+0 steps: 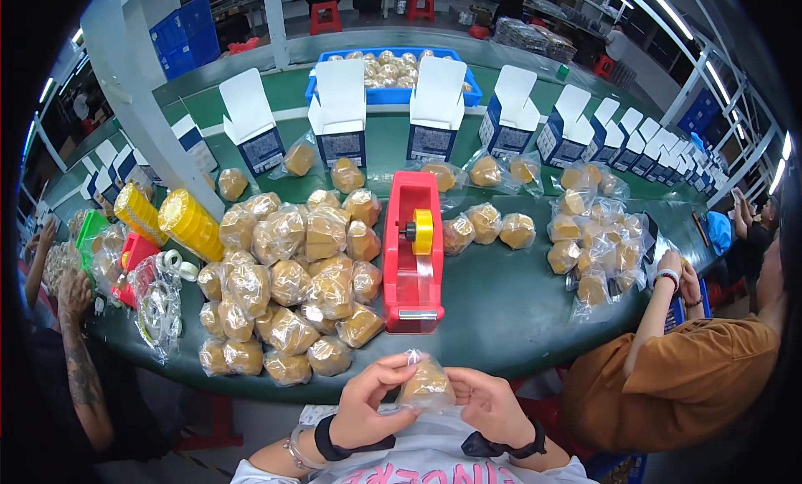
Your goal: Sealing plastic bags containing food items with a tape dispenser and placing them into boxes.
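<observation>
In front of my chest, just off the table's near edge, I hold a tan, rounded object in a clear plastic bag (428, 385). My left hand (373, 402) has its fingers closed on the bag's left side and top. My right hand (491, 405) pinches its right side. Straight ahead on the table stands a red tape dispenser (413, 191) with a yellow roll of tape (423, 231). A big pile of similar bagged tan objects (290, 282) lies to its left. A few more bagged pieces (484, 222) sit to its right.
Open white-and-blue boxes (341, 143) line the green table (493, 317); behind them is a blue crate (474, 91) of wrapped pieces. Yellow tape rolls (190, 223) stack at left by a pillar. Another bagged pile (595, 250) lies at right. Co-workers sit on both sides.
</observation>
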A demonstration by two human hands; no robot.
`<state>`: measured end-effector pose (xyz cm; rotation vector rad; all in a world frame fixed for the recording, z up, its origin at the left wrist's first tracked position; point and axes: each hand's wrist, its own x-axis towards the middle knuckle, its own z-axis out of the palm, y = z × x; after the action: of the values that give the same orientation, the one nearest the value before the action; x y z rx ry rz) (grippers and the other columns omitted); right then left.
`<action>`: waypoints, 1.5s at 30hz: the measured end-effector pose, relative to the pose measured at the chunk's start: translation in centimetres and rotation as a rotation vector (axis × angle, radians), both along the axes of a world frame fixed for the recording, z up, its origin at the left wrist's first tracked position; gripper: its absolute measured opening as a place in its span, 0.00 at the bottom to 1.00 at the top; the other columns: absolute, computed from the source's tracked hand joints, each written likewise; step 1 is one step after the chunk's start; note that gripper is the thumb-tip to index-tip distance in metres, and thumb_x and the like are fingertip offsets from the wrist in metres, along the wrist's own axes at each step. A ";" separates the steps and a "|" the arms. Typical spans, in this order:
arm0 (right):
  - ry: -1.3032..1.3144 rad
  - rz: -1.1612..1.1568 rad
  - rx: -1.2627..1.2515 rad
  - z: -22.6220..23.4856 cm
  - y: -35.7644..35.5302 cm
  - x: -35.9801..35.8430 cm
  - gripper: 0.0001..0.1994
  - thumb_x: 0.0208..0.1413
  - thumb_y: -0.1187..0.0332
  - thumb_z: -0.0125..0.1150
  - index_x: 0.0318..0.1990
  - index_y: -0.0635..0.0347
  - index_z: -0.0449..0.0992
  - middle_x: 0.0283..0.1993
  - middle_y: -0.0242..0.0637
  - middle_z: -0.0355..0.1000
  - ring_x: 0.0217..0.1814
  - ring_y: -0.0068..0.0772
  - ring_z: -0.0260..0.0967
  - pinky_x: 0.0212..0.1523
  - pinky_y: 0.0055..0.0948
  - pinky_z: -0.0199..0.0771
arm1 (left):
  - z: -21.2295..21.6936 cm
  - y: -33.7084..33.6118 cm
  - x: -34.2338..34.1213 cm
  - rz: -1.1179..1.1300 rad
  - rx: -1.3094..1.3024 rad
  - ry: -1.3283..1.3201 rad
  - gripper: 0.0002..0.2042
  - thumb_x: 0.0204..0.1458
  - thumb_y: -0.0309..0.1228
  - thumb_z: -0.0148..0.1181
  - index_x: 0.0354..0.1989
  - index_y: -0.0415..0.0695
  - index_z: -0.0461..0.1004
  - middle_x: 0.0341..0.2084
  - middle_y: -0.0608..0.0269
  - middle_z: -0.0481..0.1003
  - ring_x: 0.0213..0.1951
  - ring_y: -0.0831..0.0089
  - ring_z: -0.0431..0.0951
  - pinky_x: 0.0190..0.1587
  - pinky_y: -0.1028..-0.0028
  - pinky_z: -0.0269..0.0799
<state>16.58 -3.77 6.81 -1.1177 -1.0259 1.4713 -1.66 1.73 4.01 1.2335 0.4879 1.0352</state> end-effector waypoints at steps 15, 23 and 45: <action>-0.212 -0.023 0.040 0.1 2.1 -2.0 0.29 0.49 0.75 0.61 0.58 0.67 0.57 0.53 0.41 0.62 0.54 0.26 0.63 0.51 0.26 0.66 | 0.6 3.9 -0.5 0.073 0.983 0.449 0.22 0.37 0.20 0.63 0.45 0.38 0.67 0.49 0.44 0.68 0.48 0.50 0.73 0.49 0.63 0.71; -0.265 -0.169 0.379 -2.0 2.0 -3.0 0.31 0.44 0.74 0.67 0.57 0.66 0.59 0.56 0.47 0.60 0.56 0.31 0.62 0.52 0.27 0.67 | 2.6 1.1 -1.1 0.382 1.076 0.776 0.12 0.43 0.23 0.60 0.39 0.40 0.73 0.38 0.50 0.74 0.38 0.55 0.76 0.39 0.68 0.75; 0.096 -0.126 0.681 -3.6 3.6 -1.6 0.38 0.34 0.86 0.67 0.51 0.52 0.50 0.57 0.50 0.51 0.60 0.44 0.56 0.56 0.39 0.62 | 3.5 -0.3 2.6 0.162 -0.370 0.079 0.24 0.45 0.17 0.59 0.48 0.40 0.53 0.44 0.56 0.64 0.49 0.71 0.69 0.45 0.73 0.73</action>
<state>14.99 -0.14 3.20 -0.5985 -1.2334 0.9451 0.95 1.43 7.52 0.9183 0.8131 0.9808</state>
